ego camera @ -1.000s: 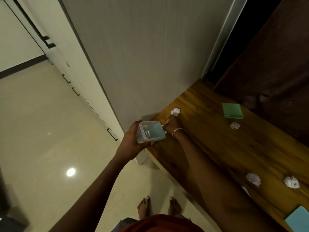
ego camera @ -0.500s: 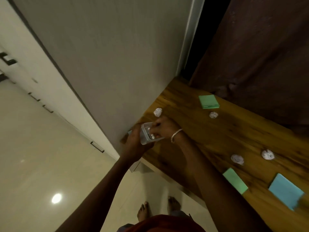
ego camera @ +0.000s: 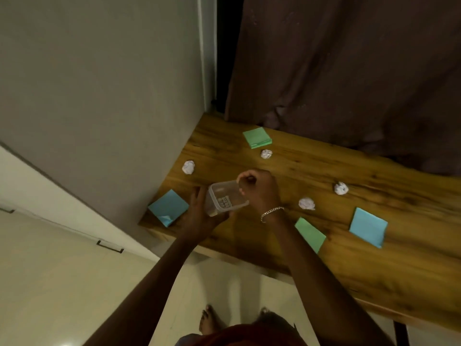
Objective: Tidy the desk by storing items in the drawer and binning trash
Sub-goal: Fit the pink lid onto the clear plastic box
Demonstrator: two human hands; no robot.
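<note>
**Filling the tub over the desk's left end**

The left hand [ego camera: 199, 216] grips a clear tub [ego camera: 225, 198] from its left side and underneath, holding it tilted just above the desk [ego camera: 324, 265] near the front edge, toward the left end. The right hand [ego camera: 257, 188] is at the tub's mouth with its fingers curled in. Whether they pinch anything cannot be told. Something small lies at the tub's bottom, too small to name.

The step looks like loading small items into the tub before it goes away. To do it well, level the tub so nothing slides out. Release low inside the mouth, not from above the rim. Keep the work over the desk, so that a dropped piece does not fall to the floor.

Still out are four paper balls: one by the left edge [ego camera: 188, 167], one near the back [ego camera: 266, 154] and two mid-desk [ego camera: 341, 188] [ego camera: 306, 203]. Four pads also wait: blue at the front left corner [ego camera: 168, 208], green near the back left corner [ego camera: 257, 137], and green [ego camera: 310, 234] and blue [ego camera: 368, 227] by the front edge. No drawer or bin shows.
</note>
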